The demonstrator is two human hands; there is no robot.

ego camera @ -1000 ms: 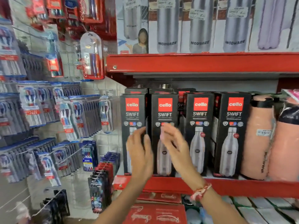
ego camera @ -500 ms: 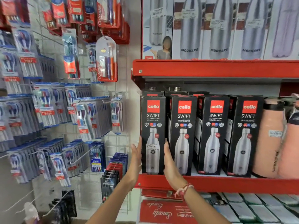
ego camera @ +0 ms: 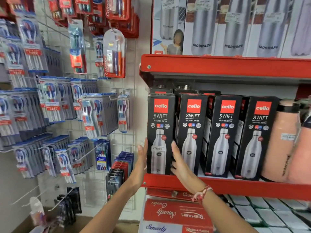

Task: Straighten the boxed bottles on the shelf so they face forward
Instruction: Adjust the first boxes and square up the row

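Several tall black Cello Swift bottle boxes stand in a row on the red shelf (ego camera: 252, 186). The leftmost box (ego camera: 160, 132) faces forward at the shelf's left end. My left hand (ego camera: 142, 158) lies flat against its left side and my right hand (ego camera: 177, 163) presses its right side, in the gap to the second box (ego camera: 191, 132). The third box (ego camera: 223, 133) and the fourth box (ego camera: 255, 137) stand turned slightly to the left, showing their side panels. More black boxes stand behind the front row.
Peach flasks (ego camera: 282, 140) stand at the right of the row. Modware bottle boxes (ego camera: 234, 26) fill the shelf above. A wire grid wall (ego camera: 117, 148) at the left carries hanging toothbrush packs (ego camera: 53, 105). Red and white cartons (ego camera: 176, 214) sit below the shelf.
Both hands dropped from the front of the second box and moved left to clamp the leftmost box by its sides. The view shifted left and back.
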